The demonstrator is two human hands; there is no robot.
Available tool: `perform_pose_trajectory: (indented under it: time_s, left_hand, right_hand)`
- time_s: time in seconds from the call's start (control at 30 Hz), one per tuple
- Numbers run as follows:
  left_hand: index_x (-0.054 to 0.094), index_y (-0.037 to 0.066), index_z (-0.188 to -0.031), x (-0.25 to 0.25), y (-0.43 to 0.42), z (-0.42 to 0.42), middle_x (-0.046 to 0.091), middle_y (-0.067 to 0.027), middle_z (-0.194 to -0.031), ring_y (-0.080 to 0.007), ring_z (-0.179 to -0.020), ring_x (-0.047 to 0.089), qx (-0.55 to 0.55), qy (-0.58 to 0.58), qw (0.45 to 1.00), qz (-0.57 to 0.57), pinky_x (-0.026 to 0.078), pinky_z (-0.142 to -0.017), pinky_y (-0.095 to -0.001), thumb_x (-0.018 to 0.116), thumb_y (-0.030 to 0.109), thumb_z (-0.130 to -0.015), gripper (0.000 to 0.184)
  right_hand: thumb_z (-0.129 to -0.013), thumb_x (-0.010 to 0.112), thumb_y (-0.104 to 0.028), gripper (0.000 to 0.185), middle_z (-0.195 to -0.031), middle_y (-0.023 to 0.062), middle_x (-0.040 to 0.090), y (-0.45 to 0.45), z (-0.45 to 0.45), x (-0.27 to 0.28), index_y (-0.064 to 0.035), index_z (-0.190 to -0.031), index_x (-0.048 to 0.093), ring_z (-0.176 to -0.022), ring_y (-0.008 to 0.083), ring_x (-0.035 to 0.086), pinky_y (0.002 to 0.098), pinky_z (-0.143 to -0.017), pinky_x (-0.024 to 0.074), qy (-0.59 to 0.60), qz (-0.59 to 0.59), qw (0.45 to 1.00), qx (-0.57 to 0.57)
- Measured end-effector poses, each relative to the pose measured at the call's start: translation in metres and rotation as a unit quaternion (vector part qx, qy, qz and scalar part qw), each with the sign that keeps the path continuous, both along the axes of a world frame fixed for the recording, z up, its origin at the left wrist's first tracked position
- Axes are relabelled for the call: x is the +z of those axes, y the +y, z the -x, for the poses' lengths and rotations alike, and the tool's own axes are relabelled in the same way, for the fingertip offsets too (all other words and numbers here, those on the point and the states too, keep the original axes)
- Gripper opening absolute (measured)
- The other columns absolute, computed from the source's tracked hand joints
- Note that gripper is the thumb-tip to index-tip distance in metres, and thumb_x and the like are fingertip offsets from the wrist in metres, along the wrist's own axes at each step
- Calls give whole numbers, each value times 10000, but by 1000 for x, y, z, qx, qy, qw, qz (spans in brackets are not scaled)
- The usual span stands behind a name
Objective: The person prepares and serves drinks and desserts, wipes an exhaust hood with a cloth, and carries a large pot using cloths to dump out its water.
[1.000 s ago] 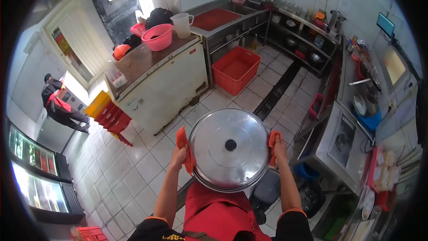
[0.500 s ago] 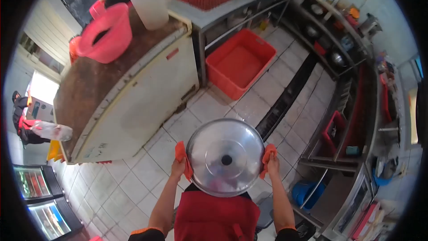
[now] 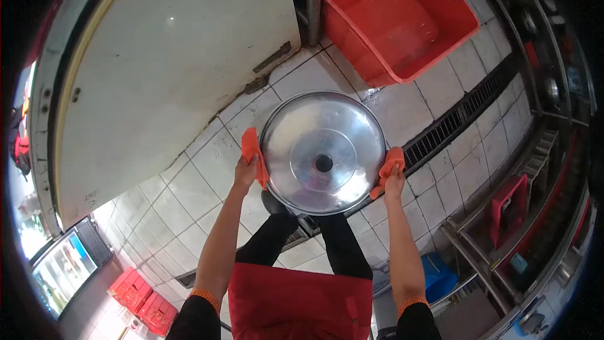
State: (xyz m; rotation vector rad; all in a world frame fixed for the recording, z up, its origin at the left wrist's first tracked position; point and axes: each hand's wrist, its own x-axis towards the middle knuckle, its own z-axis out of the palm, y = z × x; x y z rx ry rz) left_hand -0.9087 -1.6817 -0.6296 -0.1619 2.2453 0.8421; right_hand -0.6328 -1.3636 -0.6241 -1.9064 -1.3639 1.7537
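A large round metal lid (image 3: 296, 145) with a black knob lies level in front of my body, over the tiled floor. What is under the lid is hidden. My left hand (image 3: 246, 173) is closed around an orange cloth (image 3: 250, 145) pressed to the lid's left side. On the right side, my right hand (image 3: 394, 179) grips another orange cloth (image 3: 393, 158). Both arms reach forward, and my legs and red apron (image 3: 302, 302) show below the lid.
A red plastic crate (image 3: 406, 25) stands on the floor ahead. To the left is a white freezer (image 3: 170, 75). A floor drain (image 3: 465, 110) runs off to the right. Metal shelving with a blue container (image 3: 438, 277) is at the right, and red crates (image 3: 141, 299) are at lower left.
The view has tilted down and moved closer to the freezer and red crate, which look larger. My hands keep hold of the cloths at the lid's sides. My legs now show below it.
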Motion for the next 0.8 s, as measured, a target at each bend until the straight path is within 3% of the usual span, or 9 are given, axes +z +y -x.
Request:
perform_pose_trajectory:
  time_s: [0.23,0.37,0.5,0.57,0.63,0.7,0.73,0.77,0.8]
  left_hand:
    - [508,3,-1126,-18,19,14,602,-194,-1016,-305,-942,580,-20,18,997,72,445,-790,-366,506,424,-861,498]
    - [515,13,-1118,-9,33,17,602,-225,-1008,-347,-980,570,-24,10,997,67,446,-799,-395,495,424,-863,484]
    - [517,3,-1123,-16,19,13,597,-220,-1028,-346,-975,569,-49,66,994,69,443,-793,-384,496,414,-865,486]
    - [513,-1,-1137,-19,-3,15,594,-216,-1038,-335,-966,571,134,201,970,25,441,-794,-375,498,399,-868,482]
    - [512,-7,-1144,-24,-25,14,593,-209,-1043,-322,-948,574,254,268,929,6,441,-792,-367,496,373,-875,466]
    - [511,-16,-1144,-22,-49,2,593,-200,-1042,-307,-921,577,325,273,906,16,440,-788,-358,489,337,-886,438]
    - [517,-23,-1129,3,-48,-14,593,-202,-1032,-305,-906,573,294,261,919,-36,435,-793,-359,480,315,-894,413]
    - [522,-29,-1114,39,-47,-29,593,-204,-1022,-303,-892,569,262,259,926,-86,430,-797,-360,470,293,-902,389]
    - [532,-28,-1091,66,-52,-46,591,-204,-1010,-304,-895,558,199,272,941,-20,420,-807,-356,450,262,-913,351]
  right_hand:
    - [-941,391,-364,410,-926,59,556,10,20,-44,2,-1072,522,-825,151,516,284,-729,416,-45,-11,999,16]
    - [-937,366,-387,471,-836,124,577,12,25,-42,39,-1053,530,-704,209,530,333,-646,427,-78,-26,996,18]
    - [-942,369,-348,446,-771,150,575,19,25,-50,68,-1018,513,-642,238,532,378,-617,434,-135,-186,973,-31]
    - [-945,371,-320,426,-827,157,588,23,37,-3,72,-1045,503,-695,260,554,374,-651,445,-246,-321,907,-116]
    - [-917,391,-202,327,-982,229,587,-7,62,25,61,-1067,515,-903,335,561,400,-787,419,-121,-348,929,27]
    - [-864,449,-115,301,-1063,223,560,-37,69,-7,44,-1112,514,-1020,351,517,438,-877,379,-56,-451,859,235]
    - [-801,522,-92,355,-1151,256,492,-48,92,21,32,-1133,503,-1102,386,442,443,-946,330,-141,-241,871,404]
    - [-762,561,-118,415,-1161,271,464,-62,109,21,5,-1153,496,-1103,404,423,454,-956,322,-127,-333,825,439]
    - [-723,601,-144,479,-1170,285,437,-75,125,21,-23,-1173,490,-1103,422,404,465,-965,314,-120,-427,768,462]
